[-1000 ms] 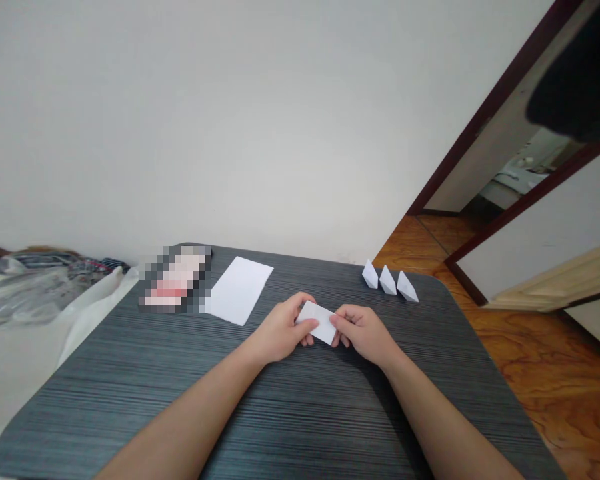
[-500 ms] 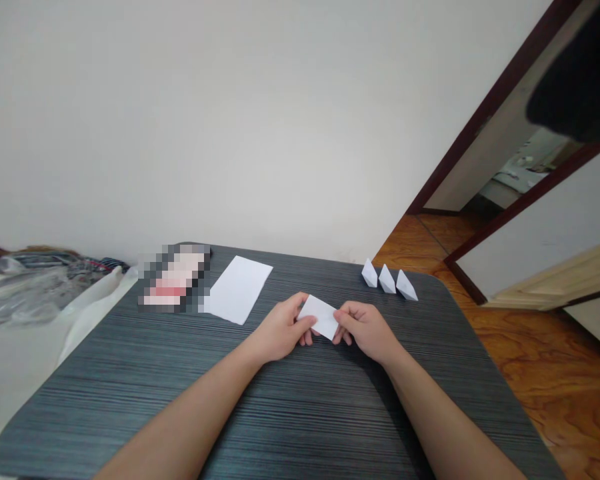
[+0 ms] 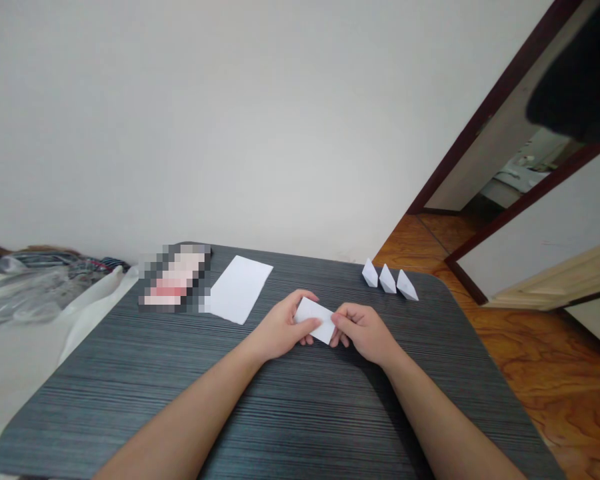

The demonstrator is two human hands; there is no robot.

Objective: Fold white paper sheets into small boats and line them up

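Observation:
Between my two hands is a small folded white paper point(image 3: 313, 315), tilted and held just above the table. My left hand point(image 3: 286, 325) grips its left side, the thumb lying across the top face and the fingers behind. At the right edge, my right hand point(image 3: 363, 330) pinches the paper between thumb and fingers. A white sheet of paper point(image 3: 243, 288) lies flat on the table to the left of my hands. Three folded paper boats point(image 3: 387, 279) stand in a row at the back right.
The dark, wood-grained table point(image 3: 300, 427) meets a white wall point(image 3: 280, 133) at its far side. A blurred-out reddish item point(image 3: 173, 277) lies at the back left. Plastic-covered bundles point(image 3: 55, 287) sit left of the table. Wooden floor point(image 3: 555, 367) and a doorway lie to the right.
The folded paper has shifted slightly left and turned a little. My left thumb has slid further across its face toward the right.

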